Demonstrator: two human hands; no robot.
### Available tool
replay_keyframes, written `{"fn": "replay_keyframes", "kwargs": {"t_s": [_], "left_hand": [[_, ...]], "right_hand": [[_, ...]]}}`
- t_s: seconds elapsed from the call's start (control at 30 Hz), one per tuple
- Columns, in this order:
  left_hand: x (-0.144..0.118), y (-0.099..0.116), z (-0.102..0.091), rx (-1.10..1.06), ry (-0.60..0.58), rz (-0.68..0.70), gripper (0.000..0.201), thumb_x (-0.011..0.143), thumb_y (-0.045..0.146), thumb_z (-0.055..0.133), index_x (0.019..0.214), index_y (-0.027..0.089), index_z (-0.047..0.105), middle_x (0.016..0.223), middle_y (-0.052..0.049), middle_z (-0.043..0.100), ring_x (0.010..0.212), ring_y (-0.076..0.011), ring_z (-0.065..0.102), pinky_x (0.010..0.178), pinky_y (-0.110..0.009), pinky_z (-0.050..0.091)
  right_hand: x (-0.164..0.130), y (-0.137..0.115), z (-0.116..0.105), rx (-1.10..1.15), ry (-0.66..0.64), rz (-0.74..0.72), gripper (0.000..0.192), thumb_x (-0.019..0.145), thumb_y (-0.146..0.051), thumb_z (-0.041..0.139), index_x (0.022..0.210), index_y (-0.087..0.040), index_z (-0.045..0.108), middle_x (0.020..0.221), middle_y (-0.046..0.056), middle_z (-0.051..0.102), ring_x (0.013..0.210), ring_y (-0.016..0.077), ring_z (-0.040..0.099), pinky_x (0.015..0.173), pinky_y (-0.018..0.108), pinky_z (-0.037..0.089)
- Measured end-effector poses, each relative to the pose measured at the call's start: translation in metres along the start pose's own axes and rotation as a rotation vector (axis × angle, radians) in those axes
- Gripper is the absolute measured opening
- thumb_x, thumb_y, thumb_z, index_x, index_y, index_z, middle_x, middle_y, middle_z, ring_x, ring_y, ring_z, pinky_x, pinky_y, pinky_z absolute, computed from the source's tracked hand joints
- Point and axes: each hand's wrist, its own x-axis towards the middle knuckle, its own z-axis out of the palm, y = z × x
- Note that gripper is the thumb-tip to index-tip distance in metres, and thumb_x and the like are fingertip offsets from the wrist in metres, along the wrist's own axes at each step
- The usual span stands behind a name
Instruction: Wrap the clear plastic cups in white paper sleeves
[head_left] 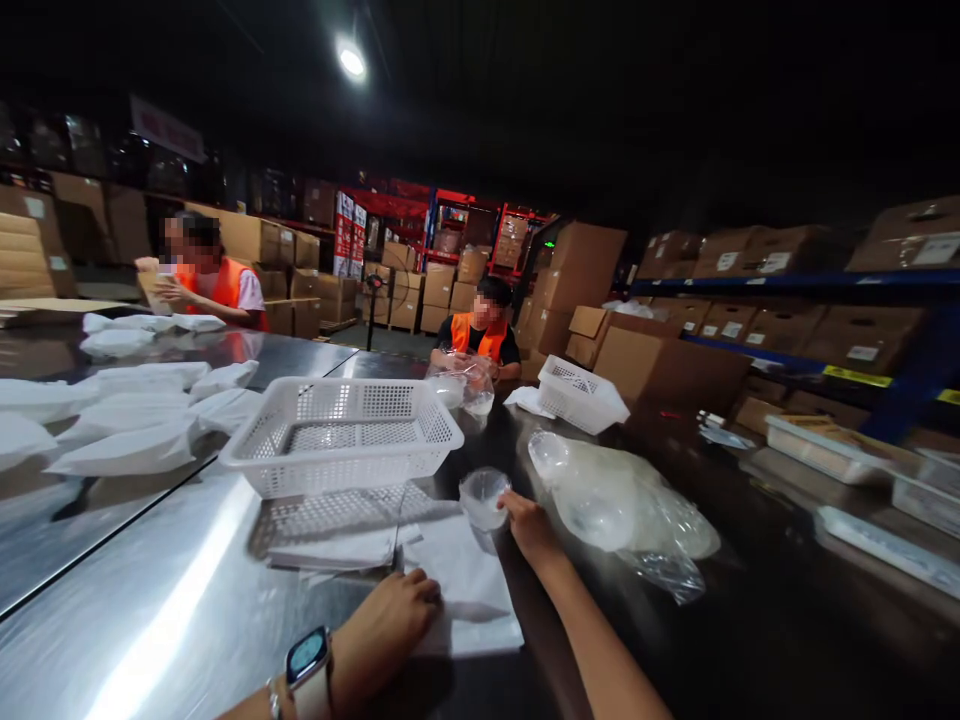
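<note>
Between the fingers of my right hand [527, 525] is the rim of a clear plastic bowl [482, 490], tilted, at the far end of some white paper bags. My left hand [401, 610], with a watch at the wrist, rests with curled fingers on the left edge of the top white paper bag [469, 585]; its fingertips are partly hidden. Beyond the left hand lies a second stack of white paper bags [334, 550]. Right of my right hand, a clear plastic sleeve [637, 500] holds stacked bowls and lies on its side.
A white perforated basket [341, 465] stands ahead on the metal table [172, 590]. Filled white bags [135, 430] lie at the left. A smaller basket [583, 393] is further back. Two co-workers in orange vests, one left [217, 285] and one opposite [480, 330], handle items.
</note>
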Motion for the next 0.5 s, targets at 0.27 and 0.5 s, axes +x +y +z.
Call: {"fn": "replay_keyframes", "kwargs": {"t_s": [0.27,0.5], "left_hand": [[0.000,0.000,0.001,0.138,0.036,-0.021,0.016,0.092,0.013,0.055,0.095,0.015,0.070,0.100,-0.009,0.069,0.092,-0.0216,0.061,0.075,-0.032,0.045],[-0.002,0.004,-0.016,0.182,0.053,-0.064,0.017,0.093,0.012,0.054,0.091,0.011,0.071,0.096,-0.013,0.066,0.094,-0.0254,0.060,0.073,-0.036,0.048]], "right_hand": [[-0.002,0.002,-0.006,-0.041,-0.085,-0.043,0.045,0.078,0.009,0.041,0.097,-0.018,0.071,0.113,0.009,0.072,0.119,0.0220,0.061,0.107,0.041,0.043],[-0.005,-0.016,0.007,-0.090,-0.112,-0.126,0.046,0.078,-0.002,0.059,0.121,-0.018,0.064,0.123,0.013,0.066,0.119,0.0284,0.057,0.107,0.048,0.037]]}}
